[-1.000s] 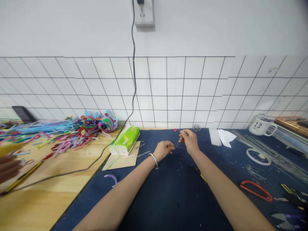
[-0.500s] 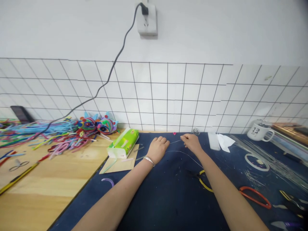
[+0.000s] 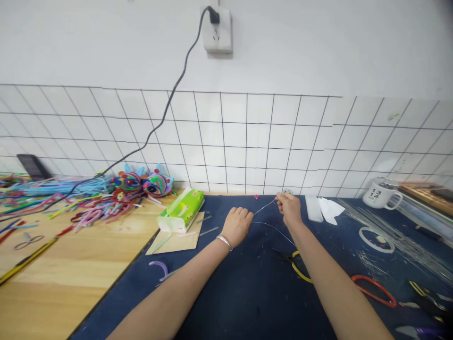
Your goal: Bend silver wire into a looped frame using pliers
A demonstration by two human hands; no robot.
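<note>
A thin pale wire runs between my two hands over the dark blue mat. My left hand, with a silver bracelet at the wrist, is closed on the wire's left part, fingers bent. Thumb and fingertips of my right hand pinch its right end, slightly higher. Another length of the wire curves from beside my left hand down toward my right forearm. Below it, yellow-handled pliers lie partly behind that forearm.
Left: green tissue pack on cardboard, purple hook-shaped piece, colourful pipe cleaners, small scissors. Right: white mug, white ring, loose wires, red-handled tool. A black cable hangs from the wall socket.
My right hand has moved slightly right and up, with its fingers turned more upward. My left hand has shifted a little right and down. The wire between them slants more.
</note>
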